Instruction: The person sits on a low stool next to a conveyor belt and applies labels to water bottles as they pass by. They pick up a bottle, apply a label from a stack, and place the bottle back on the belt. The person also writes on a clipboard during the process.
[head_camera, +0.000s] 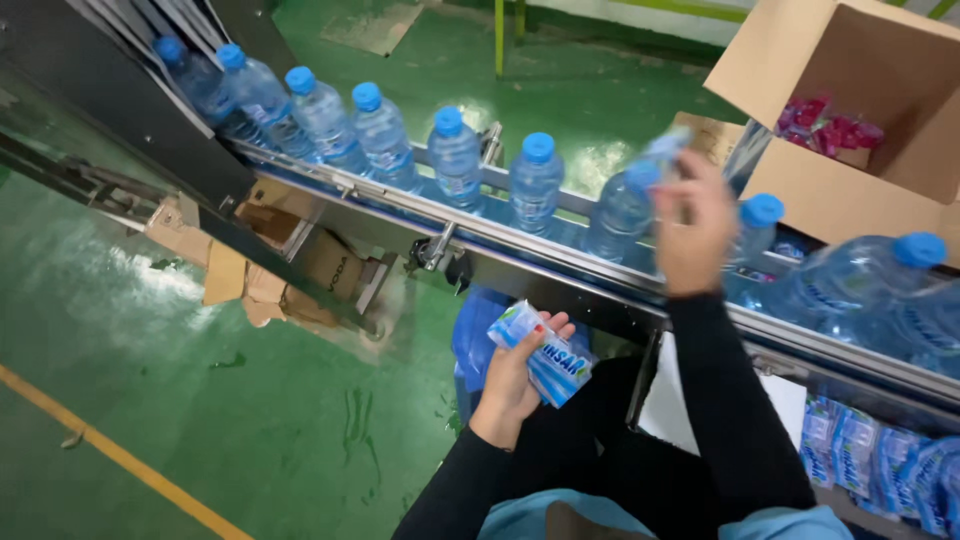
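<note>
Stack of blue-white label sleeves (548, 362) in left hand; one, blurred, over bottle (622, 212).

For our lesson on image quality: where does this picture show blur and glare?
Head view: the right hand and the label at its fingertips are motion-blurred; the left hand with its labels is sharper; glare patches shine on the green floor; near bottles at right look soft.

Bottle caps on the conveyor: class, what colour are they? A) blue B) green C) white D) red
A: every water bottle standing in the row on the conveyor carries a blue cap.
</note>
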